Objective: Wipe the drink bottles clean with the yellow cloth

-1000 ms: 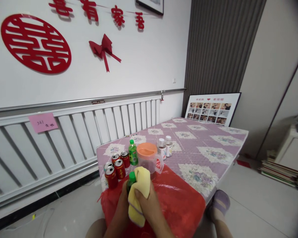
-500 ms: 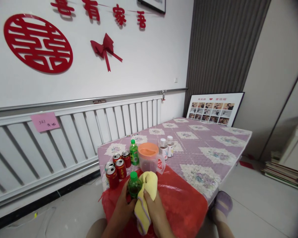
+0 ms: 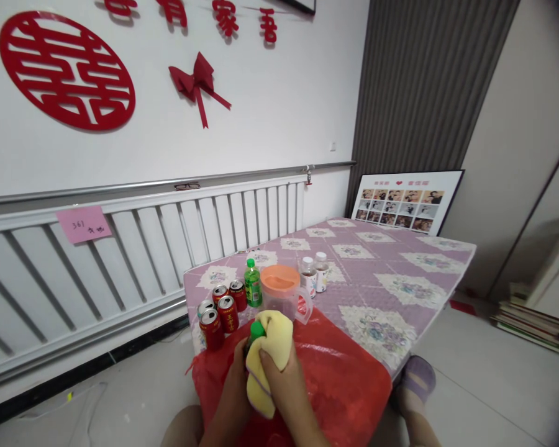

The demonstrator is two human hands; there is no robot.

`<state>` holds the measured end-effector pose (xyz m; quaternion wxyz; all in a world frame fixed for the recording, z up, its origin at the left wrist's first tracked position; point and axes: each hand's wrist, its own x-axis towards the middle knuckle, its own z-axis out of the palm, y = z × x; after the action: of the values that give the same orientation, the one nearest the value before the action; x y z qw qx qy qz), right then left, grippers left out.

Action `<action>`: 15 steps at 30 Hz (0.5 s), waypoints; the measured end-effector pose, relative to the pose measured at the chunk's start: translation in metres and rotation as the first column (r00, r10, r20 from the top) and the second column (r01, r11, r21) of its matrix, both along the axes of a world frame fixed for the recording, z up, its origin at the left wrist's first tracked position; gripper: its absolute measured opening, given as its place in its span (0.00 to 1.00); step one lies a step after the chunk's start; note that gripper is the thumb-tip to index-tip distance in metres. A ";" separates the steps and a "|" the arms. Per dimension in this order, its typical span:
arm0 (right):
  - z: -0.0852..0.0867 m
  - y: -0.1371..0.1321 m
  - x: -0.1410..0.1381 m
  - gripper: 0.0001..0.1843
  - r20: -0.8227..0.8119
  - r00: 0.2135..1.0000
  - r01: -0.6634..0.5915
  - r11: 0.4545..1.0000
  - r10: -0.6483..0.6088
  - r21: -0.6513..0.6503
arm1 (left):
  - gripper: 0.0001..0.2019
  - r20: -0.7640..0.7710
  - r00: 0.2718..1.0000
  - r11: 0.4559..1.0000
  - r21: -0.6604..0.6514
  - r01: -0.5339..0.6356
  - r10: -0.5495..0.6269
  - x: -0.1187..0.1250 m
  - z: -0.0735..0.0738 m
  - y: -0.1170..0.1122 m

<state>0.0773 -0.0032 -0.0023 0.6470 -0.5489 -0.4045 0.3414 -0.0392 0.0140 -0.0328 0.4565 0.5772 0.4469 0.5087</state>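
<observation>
My left hand [image 3: 239,374] is closed around a green-capped bottle [image 3: 257,330], held upright over the red plastic sheet [image 3: 335,372]. Most of that bottle is hidden behind a yellow cloth [image 3: 276,341] with a purple edge. My right hand [image 3: 279,375] grips the cloth and presses it against the bottle's upper side. Just beyond my hands stands a clear pitcher [image 3: 279,304] with an orange lid. Another green bottle [image 3: 252,287] is upright to its left, beside several open drink cans [image 3: 228,313], mostly red.
Two small white-capped bottles [image 3: 308,276] stand right of the pitcher on the patterned tablecloth [image 3: 377,329]. A white radiator [image 3: 158,242] runs along the wall behind the table. A framed photo board [image 3: 407,202] leans at the far end. Stacked books [image 3: 533,329] lie on the floor at right.
The yellow cloth has moved left over the bottle, covering its shoulder and part of its cap. My right hand has shifted left with it. The view has tilted slightly.
</observation>
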 end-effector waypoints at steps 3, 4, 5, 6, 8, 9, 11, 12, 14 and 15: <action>-0.013 -0.004 0.008 0.30 -0.097 0.995 -0.028 0.997 0.021 -0.075 | 0.33 -0.004 0.997 0.996 -0.034 0.080 -0.081 -0.003 -0.001 0.001; -0.019 -0.005 0.011 0.30 -0.128 0.991 -0.038 0.995 0.026 -0.091 | 0.34 0.001 0.995 0.994 -0.037 0.099 -0.099 -0.003 -0.003 0.002; -0.024 -0.007 0.013 0.30 -0.151 0.988 -0.050 0.994 0.035 -0.099 | 0.35 0.011 0.993 0.992 -0.033 0.118 -0.118 -0.004 -0.005 0.004; -0.029 -0.008 0.015 0.30 -0.166 0.985 -0.062 0.993 0.044 -0.104 | 0.36 0.024 0.991 0.990 -0.028 0.136 -0.135 -0.004 -0.008 0.006; -0.037 -0.009 0.017 0.32 -0.172 0.983 -0.085 0.991 0.066 -0.106 | 0.39 0.052 0.989 0.990 -0.028 0.141 -0.139 -0.004 -0.013 0.009; -0.038 -0.010 0.017 0.32 -0.167 0.984 -0.088 0.990 0.070 -0.107 | 0.41 0.064 0.989 0.990 -0.034 0.133 -0.131 -0.004 -0.015 0.010; -0.036 -0.010 0.016 0.32 -0.134 0.989 -0.072 0.992 0.057 -0.103 | 0.42 0.077 0.992 0.993 -0.051 0.107 -0.103 -0.002 -0.014 0.009; -0.032 -0.010 0.015 0.32 -0.109 0.993 -0.055 0.994 0.045 -0.095 | 0.42 0.079 0.993 0.994 -0.058 0.087 -0.082 -0.001 -0.013 0.008; -0.022 -0.011 0.011 0.32 -0.050 0.998 -0.025 0.998 0.022 -0.064 | 0.39 0.087 0.996 0.997 -0.071 0.039 -0.032 0.002 -0.008 0.004; -0.017 -0.011 0.008 0.32 -0.016 1.000 -0.014 0.999 0.014 -0.040 | 0.36 0.095 0.995 0.997 -0.075 0.009 -0.002 0.005 -0.005 0.002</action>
<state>0.0858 -0.0143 -0.0190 0.6366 -0.5562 -0.3963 0.3582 -0.0345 0.0155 -0.0379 0.5000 0.5359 0.4422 0.5170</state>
